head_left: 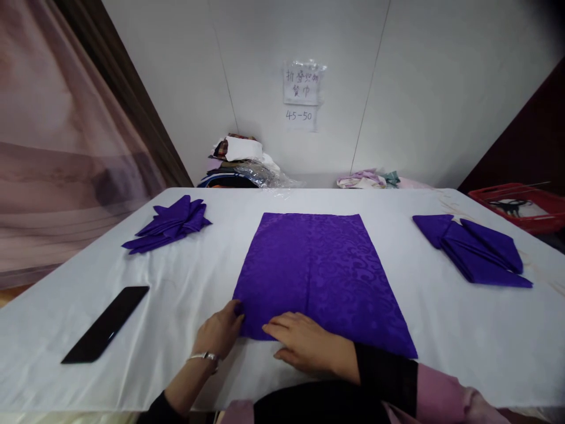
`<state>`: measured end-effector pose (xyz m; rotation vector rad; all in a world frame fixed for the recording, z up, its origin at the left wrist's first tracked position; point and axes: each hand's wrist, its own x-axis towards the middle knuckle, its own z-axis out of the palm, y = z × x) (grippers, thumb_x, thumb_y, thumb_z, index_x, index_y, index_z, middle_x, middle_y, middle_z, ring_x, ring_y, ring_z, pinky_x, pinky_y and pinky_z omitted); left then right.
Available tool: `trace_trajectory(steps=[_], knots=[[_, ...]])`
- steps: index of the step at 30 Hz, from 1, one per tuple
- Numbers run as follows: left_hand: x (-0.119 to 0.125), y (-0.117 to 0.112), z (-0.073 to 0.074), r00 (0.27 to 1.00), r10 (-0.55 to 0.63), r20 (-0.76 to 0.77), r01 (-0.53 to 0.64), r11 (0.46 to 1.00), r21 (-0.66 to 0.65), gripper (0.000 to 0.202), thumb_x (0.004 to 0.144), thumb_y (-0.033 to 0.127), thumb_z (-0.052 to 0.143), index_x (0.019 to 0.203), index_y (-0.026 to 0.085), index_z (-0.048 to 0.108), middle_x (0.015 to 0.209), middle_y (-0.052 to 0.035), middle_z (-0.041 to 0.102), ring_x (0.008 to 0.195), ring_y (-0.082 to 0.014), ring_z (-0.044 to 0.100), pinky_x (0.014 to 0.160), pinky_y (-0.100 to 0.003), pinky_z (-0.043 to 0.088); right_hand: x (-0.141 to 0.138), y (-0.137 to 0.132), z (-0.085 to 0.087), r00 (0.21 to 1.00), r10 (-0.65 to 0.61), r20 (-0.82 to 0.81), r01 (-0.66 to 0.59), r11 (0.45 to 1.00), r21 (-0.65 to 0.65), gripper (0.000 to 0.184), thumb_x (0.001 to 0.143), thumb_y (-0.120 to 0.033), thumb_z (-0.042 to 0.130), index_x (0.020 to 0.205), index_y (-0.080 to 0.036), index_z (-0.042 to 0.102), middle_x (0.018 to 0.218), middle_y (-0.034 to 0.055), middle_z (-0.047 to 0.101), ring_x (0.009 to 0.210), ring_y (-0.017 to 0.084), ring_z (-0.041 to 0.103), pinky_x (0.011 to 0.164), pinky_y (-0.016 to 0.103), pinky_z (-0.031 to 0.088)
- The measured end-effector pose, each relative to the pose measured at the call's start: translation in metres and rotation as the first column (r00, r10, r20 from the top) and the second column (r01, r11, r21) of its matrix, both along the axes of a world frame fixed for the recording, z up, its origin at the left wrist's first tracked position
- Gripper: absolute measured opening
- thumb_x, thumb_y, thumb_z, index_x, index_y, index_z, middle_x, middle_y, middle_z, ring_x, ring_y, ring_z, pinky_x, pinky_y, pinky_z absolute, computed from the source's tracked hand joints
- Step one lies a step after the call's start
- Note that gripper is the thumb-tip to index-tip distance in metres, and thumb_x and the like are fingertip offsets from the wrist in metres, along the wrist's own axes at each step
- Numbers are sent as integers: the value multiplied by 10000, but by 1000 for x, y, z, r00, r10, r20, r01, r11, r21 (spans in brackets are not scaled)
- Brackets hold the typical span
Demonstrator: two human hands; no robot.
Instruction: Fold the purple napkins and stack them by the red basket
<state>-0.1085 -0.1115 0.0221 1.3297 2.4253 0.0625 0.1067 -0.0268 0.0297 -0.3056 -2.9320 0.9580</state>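
A purple patterned napkin (309,271) lies spread flat in front of me, with a crease running down its middle. At its near left corner, my left hand (220,330) is closed in a pinch on the cloth's edge, and a thin bracelet circles that wrist. My right hand (304,344) rests on the near edge, palm down with its fingers stretched out flat toward the left. The cloth under the right hand is hidden.
A folded purple napkin (172,224) lies at the left and another folded one (477,247) at the right. A dark flat strip (106,324) lies front left on the white-covered table (185,282). Behind are piled fabrics (238,159); a red basket (521,206) stands far right.
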Motion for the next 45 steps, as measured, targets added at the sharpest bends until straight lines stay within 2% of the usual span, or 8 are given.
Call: trace_trajectory(steps=[8, 14, 19, 24, 28, 32, 38, 45], knots=[[-4, -1, 1, 996, 18, -82, -8, 992, 123, 401, 831, 463, 417, 1110, 197, 528, 1026, -99, 656, 867, -240, 650, 711, -343, 461, -7, -4, -9, 1000, -17, 18, 17, 999, 37, 604, 841, -377, 567, 1383, -240, 338, 1343, 86, 475, 1224, 262, 410, 1020, 468, 327], [-8, -6, -3, 986, 42, 160, -58, 994, 97, 168, 790, 350, 455, 742, 216, 546, 654, -18, 640, 652, -204, 616, 645, -335, 435, -12, -6, -14, 1000, -21, 4, 21, 997, 74, 631, 823, -398, 590, 1378, -245, 331, 1321, 87, 496, 1205, 277, 415, 1002, 512, 343], [9, 13, 19, 630, 59, 774, -397, 881, 256, 375, 668, 456, 615, 930, 200, 536, 522, 84, 491, 477, -124, 518, 516, -268, 422, -25, -5, -16, 994, -109, -19, 110, 993, 42, 942, 740, -531, 634, 1461, -208, 121, 1446, 142, 343, 1240, 342, 391, 989, 552, 351], [34, 43, 56, 392, -77, 917, -543, 785, 298, 509, 617, 425, 720, 1025, 173, 549, 654, 44, 593, 515, -97, 550, 536, -249, 433, -42, 7, -6, 925, -327, -191, 314, 944, -99, 943, 743, -464, 626, 1468, -162, 104, 1447, 162, 345, 1246, 325, 417, 991, 519, 375], [45, 69, 74, 392, -264, 881, -501, 742, 445, 487, 654, 413, 711, 1047, 168, 559, 675, 19, 631, 563, -119, 590, 564, -260, 463, -42, 45, 8, 728, -564, -389, 430, 818, -382, 476, 856, -240, 446, 1327, -174, 447, 1231, 95, 594, 1101, 213, 563, 952, 389, 433], [49, 90, 69, 460, -379, 803, -444, 685, 577, 450, 700, 422, 663, 1058, 171, 558, 776, -23, 680, 617, -138, 622, 581, -272, 478, -19, 114, 27, 602, -730, -323, 444, 642, -625, 243, 821, -302, 521, 963, -174, 671, 884, 42, 706, 791, 195, 649, 751, 344, 513], [64, 101, 13, 496, -287, 819, -276, 843, 462, 258, 710, 384, 604, 849, 167, 618, 692, -14, 666, 580, -126, 597, 565, -263, 457, 35, 239, 39, 483, -876, 5, 447, 242, -861, 172, 743, -173, 604, 904, -144, 656, 649, 30, 685, 504, 154, 608, 544, 284, 519], [73, 98, -32, 605, -297, 739, -69, 905, 420, 208, 772, 358, 531, 811, 175, 624, 710, -16, 653, 633, -130, 591, 616, -269, 463, 71, 317, -3, 235, -964, 126, 647, 58, -761, 109, 757, -117, 586, 852, -121, 638, 487, 0, 618, 422, 148, 569, 446, 246, 474]])
